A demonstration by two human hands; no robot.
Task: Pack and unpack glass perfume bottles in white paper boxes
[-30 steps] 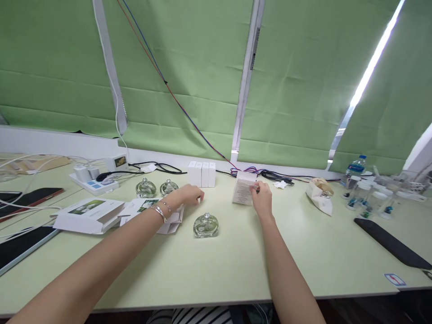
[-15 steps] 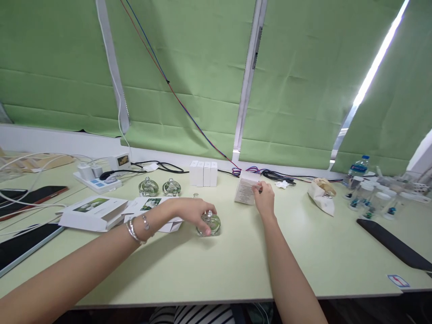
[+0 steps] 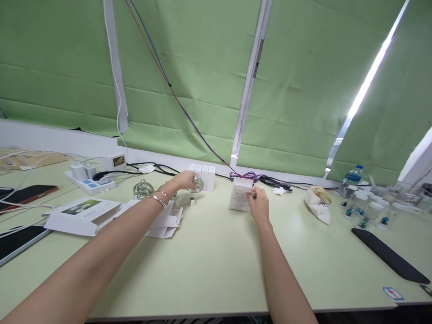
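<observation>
My left hand (image 3: 185,180) reaches to the back of the table, its fingers closed on a small round glass bottle (image 3: 198,184) in front of the row of white boxes (image 3: 209,179). My right hand (image 3: 259,206) grips the right side of a small white box (image 3: 240,199) covered in fine print, with its top flap up. A little metal-topped piece (image 3: 192,201) stands on the table below the left hand. Another glass bottle (image 3: 143,189) is left of my forearm; one more is mostly hidden behind my wrist.
Opened white cartons (image 3: 81,215) lie at left beside a power strip (image 3: 89,182) and phones. Cables (image 3: 270,181) run along the back. At right are a paper bag (image 3: 317,204), several clear jars (image 3: 371,211), a water bottle (image 3: 353,174) and a black slab (image 3: 388,254).
My left hand has carried the glass bottle from the table's middle back and left to the white boxes. My right hand still holds the printed box, now more upright.
</observation>
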